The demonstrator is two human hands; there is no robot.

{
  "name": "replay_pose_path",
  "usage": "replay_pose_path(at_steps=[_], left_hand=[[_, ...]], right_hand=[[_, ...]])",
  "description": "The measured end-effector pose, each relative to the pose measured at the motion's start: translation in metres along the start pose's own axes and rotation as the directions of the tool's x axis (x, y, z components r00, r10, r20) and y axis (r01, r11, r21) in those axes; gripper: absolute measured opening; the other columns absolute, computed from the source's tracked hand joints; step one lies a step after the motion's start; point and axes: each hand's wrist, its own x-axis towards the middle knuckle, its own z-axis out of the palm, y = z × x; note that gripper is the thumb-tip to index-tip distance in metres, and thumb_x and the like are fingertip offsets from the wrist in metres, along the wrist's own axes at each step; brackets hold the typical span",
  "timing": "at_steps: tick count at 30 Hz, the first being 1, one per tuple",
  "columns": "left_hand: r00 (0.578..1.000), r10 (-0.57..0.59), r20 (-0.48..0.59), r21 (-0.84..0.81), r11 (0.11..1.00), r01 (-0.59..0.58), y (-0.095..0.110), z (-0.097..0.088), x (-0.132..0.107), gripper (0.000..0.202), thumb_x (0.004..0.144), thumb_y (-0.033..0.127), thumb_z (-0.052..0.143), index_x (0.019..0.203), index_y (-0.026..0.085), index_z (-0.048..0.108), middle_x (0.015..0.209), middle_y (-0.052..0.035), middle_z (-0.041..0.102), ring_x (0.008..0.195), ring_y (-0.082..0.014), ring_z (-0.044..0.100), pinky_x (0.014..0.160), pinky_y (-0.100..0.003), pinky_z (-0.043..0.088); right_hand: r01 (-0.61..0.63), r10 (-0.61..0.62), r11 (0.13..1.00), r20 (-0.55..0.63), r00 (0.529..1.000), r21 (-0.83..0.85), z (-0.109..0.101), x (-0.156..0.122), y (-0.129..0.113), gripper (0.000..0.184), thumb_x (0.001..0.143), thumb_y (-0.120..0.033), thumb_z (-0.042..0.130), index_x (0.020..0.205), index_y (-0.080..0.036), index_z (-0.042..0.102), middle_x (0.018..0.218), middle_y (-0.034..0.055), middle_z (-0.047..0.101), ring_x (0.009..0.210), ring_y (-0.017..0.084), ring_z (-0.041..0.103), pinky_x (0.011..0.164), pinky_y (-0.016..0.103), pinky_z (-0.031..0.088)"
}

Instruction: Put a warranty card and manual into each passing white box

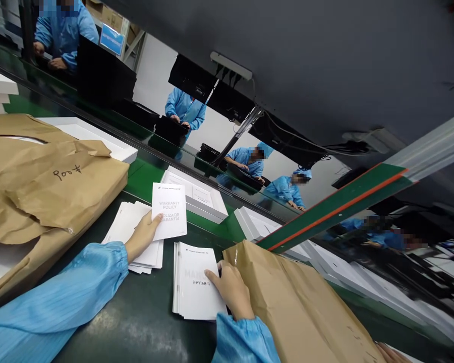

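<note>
My left hand (145, 235) pinches a white warranty policy leaflet (169, 204), holding it upright above a fanned pile of white leaflets (121, 224) on the dark green bench. To the right lies a stack of white user manuals (196, 297) marked HYTAB. My right hand (232, 287) grips the right edge of the top manual, thumb on its cover and the other fingers partly hidden. Close beside that hand stands a brown paper package (295, 297).
A torn brown paper package (60, 186) with white contents fills the left side. Open white boxes (200, 196) line the green conveyor behind the bench. A green post (336, 206) slants across the right. Several people in blue work beyond; one wears a blue sleeve (187, 108).
</note>
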Motion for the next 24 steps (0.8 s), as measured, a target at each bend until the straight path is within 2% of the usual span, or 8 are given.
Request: replay_pose_path(at_steps=[3, 5, 8, 10, 12, 15, 20, 24], left_hand=[[1.0, 0.011, 0.012, 0.005, 1.0, -0.011, 0.002, 0.0, -0.001, 0.048, 0.072, 0.041, 0.041, 0.11, 0.012, 0.043, 0.111, -0.0095, 0.05, 0.1, -0.0214, 0.046, 0.086, -0.034, 0.036], [1.0, 0.015, 0.017, 0.007, 1.0, -0.015, 0.002, 0.0, 0.0, 0.048, 0.072, 0.041, 0.041, 0.11, 0.011, 0.043, 0.11, -0.0101, 0.05, 0.1, -0.0217, 0.046, 0.085, -0.034, 0.036], [1.0, 0.025, 0.019, 0.004, 1.0, -0.025, 0.002, 0.0, 0.001, 0.049, 0.072, 0.042, 0.041, 0.109, 0.011, 0.044, 0.11, -0.0103, 0.05, 0.1, -0.022, 0.046, 0.085, -0.034, 0.036], [1.0, 0.018, 0.017, 0.0, 1.0, -0.018, 0.001, 0.0, 0.001, 0.048, 0.072, 0.042, 0.041, 0.109, 0.011, 0.043, 0.11, -0.0102, 0.05, 0.099, -0.0218, 0.046, 0.085, -0.034, 0.036], [1.0, 0.012, 0.022, -0.001, 1.0, -0.012, 0.001, 0.0, 0.001, 0.047, 0.072, 0.041, 0.041, 0.108, 0.011, 0.044, 0.11, -0.0104, 0.05, 0.099, -0.0217, 0.047, 0.085, -0.034, 0.036], [0.998, 0.012, 0.062, -0.003, 1.0, -0.012, 0.003, 0.0, 0.0, 0.046, 0.072, 0.04, 0.042, 0.107, 0.009, 0.045, 0.108, -0.0109, 0.051, 0.098, -0.0222, 0.047, 0.084, -0.035, 0.036], [0.98, 0.015, 0.2, -0.013, 1.0, -0.012, 0.012, 0.0, -0.004, 0.044, 0.07, 0.035, 0.048, 0.106, 0.01, 0.045, 0.108, -0.0098, 0.052, 0.096, -0.0216, 0.049, 0.082, -0.033, 0.038], [0.965, 0.031, 0.259, 0.03, 0.999, -0.04, 0.014, 0.002, -0.004, 0.04, 0.065, 0.025, 0.055, 0.102, 0.011, 0.046, 0.108, -0.0085, 0.052, 0.096, -0.0207, 0.048, 0.082, -0.031, 0.038]], right_hand=[[0.017, -0.025, 0.996, -0.089, 0.996, -0.087, 0.001, -0.001, -0.004, 0.012, 0.067, -0.029, 0.045, 0.058, -0.021, 0.042, 0.075, 0.0058, 0.054, 0.077, 0.024, 0.047, 0.053, 0.031, 0.034], [-0.018, 0.011, 0.999, -0.134, 0.991, -0.051, 0.0, 0.0, -0.004, 0.013, 0.069, -0.027, 0.042, 0.058, -0.021, 0.039, 0.07, 0.0044, 0.053, 0.069, 0.022, 0.048, 0.052, 0.03, 0.032], [-0.008, 0.063, 0.965, -0.201, 0.978, 0.263, -0.007, 0.001, 0.002, 0.015, 0.072, -0.033, 0.039, 0.061, -0.022, 0.038, 0.061, 0.0014, 0.05, 0.058, 0.018, 0.047, 0.049, 0.028, 0.032], [0.077, 0.07, 0.813, -0.228, 0.971, 0.578, -0.014, 0.002, 0.003, 0.017, 0.073, -0.037, 0.039, 0.066, -0.022, 0.039, 0.059, -0.0007, 0.048, 0.053, 0.015, 0.046, 0.047, 0.025, 0.033], [0.134, 0.076, 0.574, -0.216, 0.974, 0.808, -0.02, 0.004, 0.0, 0.018, 0.073, -0.039, 0.041, 0.071, -0.022, 0.039, 0.06, -0.0024, 0.049, 0.05, 0.012, 0.046, 0.045, 0.023, 0.034], [0.133, 0.047, 0.312, -0.155, 0.987, 0.941, -0.02, 0.014, -0.017, 0.018, 0.071, -0.038, 0.047, 0.074, -0.022, 0.04, 0.062, -0.0038, 0.051, 0.05, 0.011, 0.046, 0.044, 0.021, 0.033], [0.118, -0.016, 0.15, -0.117, 0.993, 0.982, 0.001, 0.044, -0.051, 0.02, 0.066, -0.035, 0.055, 0.067, -0.02, 0.042, 0.052, -0.0065, 0.048, 0.049, 0.01, 0.045, 0.046, 0.02, 0.035], [0.142, -0.043, 0.084, -0.138, 0.989, 0.986, 0.014, 0.055, -0.062, 0.018, 0.068, -0.036, 0.052, 0.069, -0.021, 0.043, 0.062, -0.005, 0.054, 0.058, 0.012, 0.05, 0.051, 0.022, 0.038]])
